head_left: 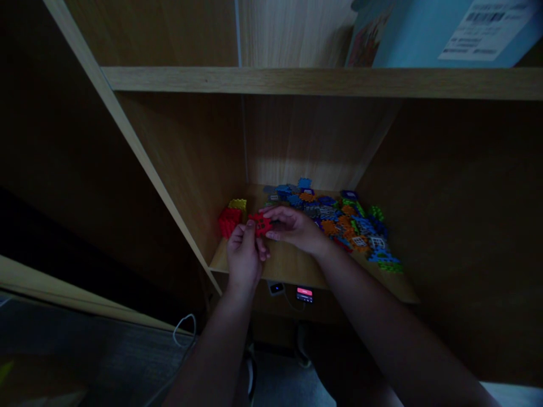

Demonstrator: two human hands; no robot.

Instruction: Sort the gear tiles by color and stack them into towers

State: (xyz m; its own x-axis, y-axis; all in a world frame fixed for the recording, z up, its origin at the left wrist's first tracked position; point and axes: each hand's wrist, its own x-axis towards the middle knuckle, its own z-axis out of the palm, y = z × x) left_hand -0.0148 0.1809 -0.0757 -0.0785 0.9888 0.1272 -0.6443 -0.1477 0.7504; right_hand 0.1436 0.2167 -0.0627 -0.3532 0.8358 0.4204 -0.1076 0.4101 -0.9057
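Between my two hands is a red toothed building tile (pixel 262 224) with dark holes in it, held above the front of the shelf. My left hand (pixel 246 249) pinches its left side with the thumb on top. The fingers of my right hand (pixel 294 229) close on its right edge. Just left of the tile sits a stack of red tiles (pixel 229 222), with yellow tiles (pixel 238 204) behind it. To the right spreads a loose heap of blue, orange, green and purple tiles (pixel 330 227).
The wooden shelf (pixel 292 263) has side walls and a back panel. An upper shelf board (pixel 297 80) crosses above my hands and carries a light blue box (pixel 418 34). Below the front edge are a lit phone (pixel 304 294) and a small device (pixel 276 288) with a cable.
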